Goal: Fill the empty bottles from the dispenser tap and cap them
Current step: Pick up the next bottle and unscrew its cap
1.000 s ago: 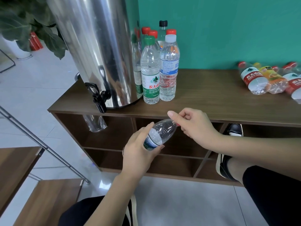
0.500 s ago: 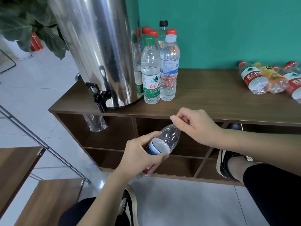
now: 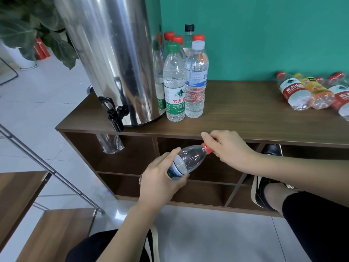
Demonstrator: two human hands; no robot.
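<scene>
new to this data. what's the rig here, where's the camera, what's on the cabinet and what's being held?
There is no robot: a person works with bare hands, filmed by one wide-angle camera worn on the head, looking forward and down.

The left hand grips the body of a clear plastic bottle, held tilted in front of the cabinet. The right hand pinches its red cap; whether the cap is going on or off cannot be told.

On the wooden cabinet top stands a steel dispenser with a black tap over the front edge. Beside it is a cluster of upright capped bottles. At the far right, several bottles lie on their sides.
</scene>
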